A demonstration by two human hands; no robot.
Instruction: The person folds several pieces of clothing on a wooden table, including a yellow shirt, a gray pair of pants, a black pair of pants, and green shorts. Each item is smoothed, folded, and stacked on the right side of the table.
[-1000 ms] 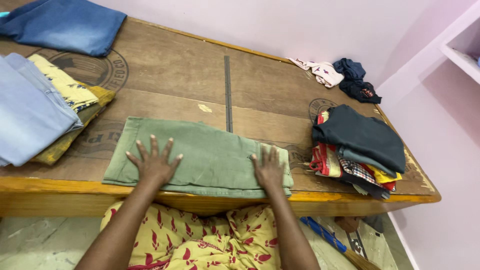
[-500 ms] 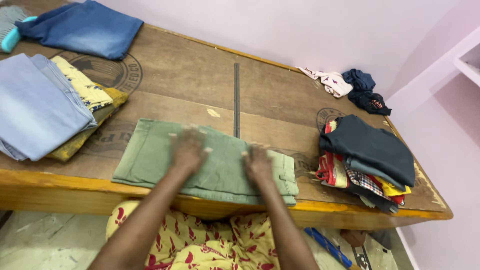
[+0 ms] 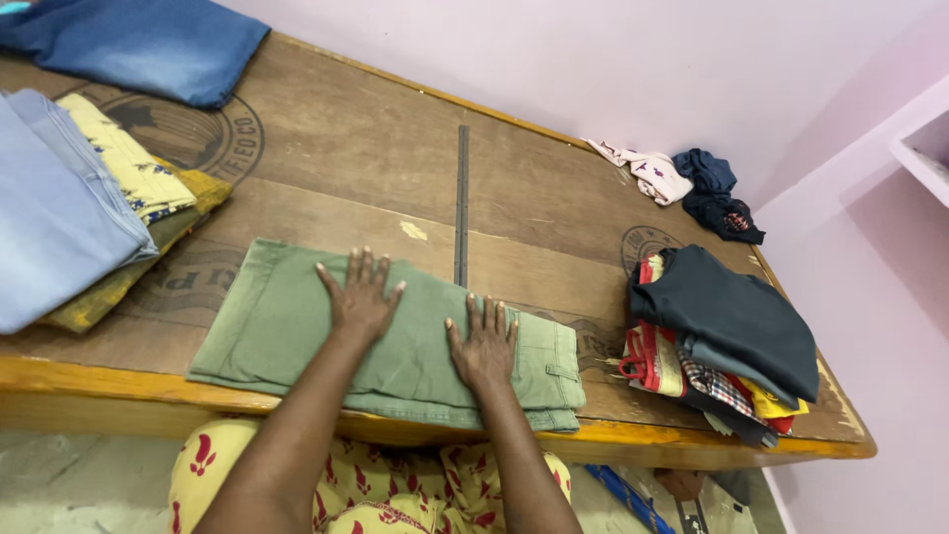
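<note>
At the bottom centre of the frame the green trousers (image 3: 297, 326) lie folded flat near the front edge of the wooden table (image 3: 376, 148), already doubled into a neat rectangle — the folding looks mostly done, with perhaps a last smoothing or a further fold left, and they have not been set on any stack. The left hand (image 3: 361, 297) presses palm down on the middle of the cloth, fingers spread wide; the right hand (image 3: 484, 341) lies flat just beside it, fingers loosely spread, gripping nothing. Both forearms reach straight up from the bottom edge. At right sits a pile of folded clothes (image 3: 727, 341); at left another stack (image 3: 79, 213). Farther off — upper left — lies blue denim (image 3: 138, 44), and at upper right a few unfolded garments (image 3: 692, 183).
</note>
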